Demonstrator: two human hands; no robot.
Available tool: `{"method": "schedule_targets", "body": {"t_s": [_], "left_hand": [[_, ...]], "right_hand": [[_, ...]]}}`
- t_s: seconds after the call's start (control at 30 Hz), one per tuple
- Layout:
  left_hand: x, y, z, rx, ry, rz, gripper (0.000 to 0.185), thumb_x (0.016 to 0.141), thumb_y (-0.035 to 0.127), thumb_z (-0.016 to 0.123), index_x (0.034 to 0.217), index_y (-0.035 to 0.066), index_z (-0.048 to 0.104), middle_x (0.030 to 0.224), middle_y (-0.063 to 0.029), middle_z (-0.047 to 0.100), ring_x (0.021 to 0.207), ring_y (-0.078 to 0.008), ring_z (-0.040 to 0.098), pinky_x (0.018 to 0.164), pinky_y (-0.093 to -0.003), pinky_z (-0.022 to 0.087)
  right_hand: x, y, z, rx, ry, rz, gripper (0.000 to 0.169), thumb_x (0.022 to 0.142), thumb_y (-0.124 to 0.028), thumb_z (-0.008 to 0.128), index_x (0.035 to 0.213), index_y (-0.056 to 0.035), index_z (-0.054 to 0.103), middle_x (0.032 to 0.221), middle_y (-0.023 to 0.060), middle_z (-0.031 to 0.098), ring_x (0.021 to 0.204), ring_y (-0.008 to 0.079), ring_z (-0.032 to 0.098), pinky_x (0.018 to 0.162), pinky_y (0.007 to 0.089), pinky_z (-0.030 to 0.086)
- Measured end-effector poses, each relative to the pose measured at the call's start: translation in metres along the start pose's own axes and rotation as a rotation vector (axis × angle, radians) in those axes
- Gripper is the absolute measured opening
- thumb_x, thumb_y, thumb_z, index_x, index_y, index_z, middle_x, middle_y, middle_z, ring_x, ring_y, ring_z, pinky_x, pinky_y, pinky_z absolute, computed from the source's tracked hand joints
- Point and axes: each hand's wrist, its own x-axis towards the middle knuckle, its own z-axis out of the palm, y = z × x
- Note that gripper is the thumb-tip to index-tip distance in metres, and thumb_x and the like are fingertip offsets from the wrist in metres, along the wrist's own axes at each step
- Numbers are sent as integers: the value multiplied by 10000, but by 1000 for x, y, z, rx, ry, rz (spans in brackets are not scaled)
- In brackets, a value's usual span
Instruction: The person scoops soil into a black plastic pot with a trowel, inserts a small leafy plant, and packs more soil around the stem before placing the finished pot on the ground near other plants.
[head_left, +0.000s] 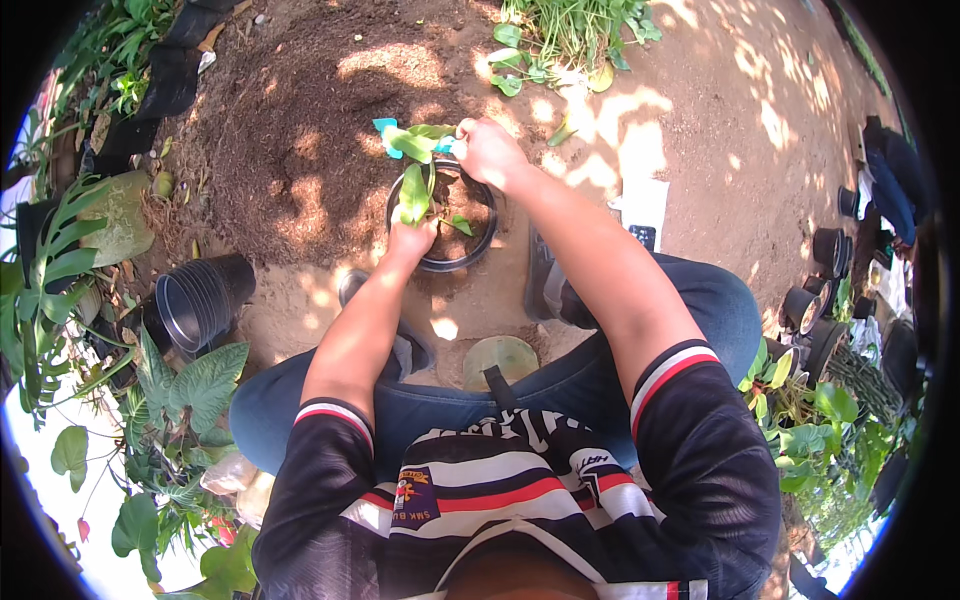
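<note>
A black plastic pot (474, 259) holding brown soil (455, 244) stands on the ground before me. My left hand (412, 240) is closed around the base of a leafy green plant (413, 193) at the pot's left side. Beyond the far rim, my right hand (489, 154) grips the handle of a turquoise hand trowel (385, 129). Leaves of the plant cover the middle of the trowel, and its blade points left over a mound of dark soil (300, 127). A small leaf (461, 224) shows inside the pot.
Nested black pots (196, 304) lie at the left, near broad-leaved plants (210, 379). A heap of uprooted green plants (574, 37) lies at the far side. A phone (643, 236) rests by a white sheet (645, 199) on the right. More pots (801, 309) and another person (892, 180) are farther right.
</note>
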Motion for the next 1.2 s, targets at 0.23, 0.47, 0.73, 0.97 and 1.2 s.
{"method": "schedule_targets", "body": {"t_s": [0.23,0.47,0.73,0.97,1.2], "left_hand": [[6,19,3,-64,125,-108,231,688,-41,613,910,16,593,782,-82,627,750,-198,607,695,-282,481],[2,8,9,114,172,-15,207,688,7,623,893,20,599,734,-95,617,702,-257,602,662,-336,483],[-1,0,16,452,150,73,103,696,60,622,798,53,608,750,-97,611,705,-274,593,644,-340,474],[-5,16,23,344,194,-134,165,675,78,588,837,45,578,738,-127,591,715,-327,576,643,-383,466],[-6,15,25,461,30,-66,256,688,131,579,932,60,548,809,-114,588,755,-306,578,677,-373,469]], "right_hand": [[6,6,17,73,109,-21,244,767,-235,552,917,-41,558,926,178,564,915,335,531,806,402,432],[5,-6,6,79,33,72,313,768,-158,483,1056,-41,521,1083,187,523,1025,343,518,867,409,429],[20,-4,12,21,-38,35,326,767,-181,535,1063,-45,519,1087,184,523,1016,337,529,864,398,439],[37,-9,18,-74,-153,-19,319,720,-122,593,1038,-117,563,1090,142,544,998,312,552,825,379,468],[56,-18,39,-106,-170,17,203,744,-181,571,921,-121,650,932,101,652,876,263,626,753,379,479]]}}
